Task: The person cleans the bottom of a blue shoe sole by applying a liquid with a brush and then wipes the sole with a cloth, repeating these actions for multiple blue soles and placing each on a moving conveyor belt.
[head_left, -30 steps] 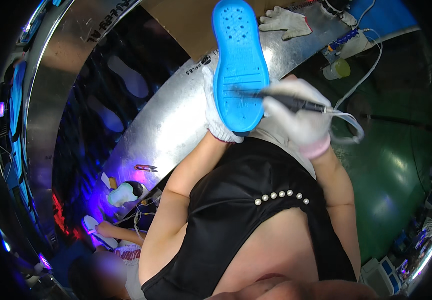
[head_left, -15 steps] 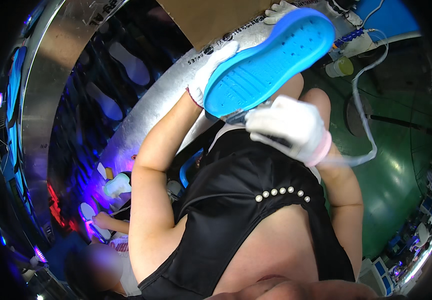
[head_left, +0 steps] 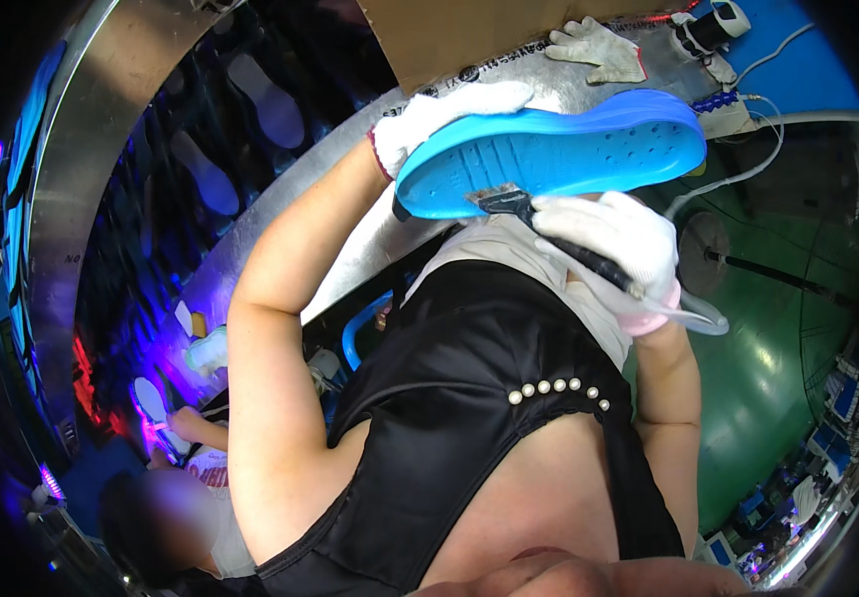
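Observation:
A blue shoe sole [head_left: 549, 154] with a raised rim, grooves and small holes lies across the view in front of me. My left hand [head_left: 449, 111], in a white knit glove, grips its far side near the left end. In my right hand [head_left: 614, 234], also gloved in white, is a brush [head_left: 509, 202] with a dark handle and a clear hose running from its back end. The brush's bristles touch the inside of the sole near its lower left rim. The sole's underside is hidden.
A curved metal ledge [head_left: 325, 199] borders a dark conveyor on the left, carrying insole-shaped pieces [head_left: 265, 99]. A loose white glove [head_left: 599, 50] lies beyond the sole, beside a cardboard sheet [head_left: 489, 30]. Another person's hand [head_left: 191, 426] holds a sole [head_left: 151, 398] at lower left.
The sole has turned closer to level, its right end coming down and rightward. My right hand has shifted slightly right, and the brush now shows inside the rim.

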{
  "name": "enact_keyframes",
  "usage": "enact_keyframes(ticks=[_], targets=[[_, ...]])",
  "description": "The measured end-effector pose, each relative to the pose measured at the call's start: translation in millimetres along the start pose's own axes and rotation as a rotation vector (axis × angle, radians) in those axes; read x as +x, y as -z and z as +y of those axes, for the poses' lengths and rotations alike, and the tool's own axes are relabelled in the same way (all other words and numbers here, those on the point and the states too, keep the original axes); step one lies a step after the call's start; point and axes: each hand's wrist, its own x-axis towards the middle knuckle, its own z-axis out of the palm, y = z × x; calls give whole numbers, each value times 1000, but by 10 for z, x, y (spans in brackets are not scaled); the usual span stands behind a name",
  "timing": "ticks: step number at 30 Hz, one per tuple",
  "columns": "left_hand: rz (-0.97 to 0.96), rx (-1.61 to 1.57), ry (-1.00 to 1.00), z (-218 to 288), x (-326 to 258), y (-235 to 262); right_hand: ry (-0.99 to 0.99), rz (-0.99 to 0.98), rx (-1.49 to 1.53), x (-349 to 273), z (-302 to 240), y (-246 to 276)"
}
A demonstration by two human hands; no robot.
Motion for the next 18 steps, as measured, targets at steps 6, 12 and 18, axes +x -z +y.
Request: enact_keyframes(ticks=[6,12,18], targets=[[-28,174,-119,44,-29,45,31,-9,-110,46,8,125],[-267,812,-887,-91,72,613,86,-56,-236,76,-83,216],[-63,755,-751,-34,-32,591,123,-87,-401,79,-124,261]])
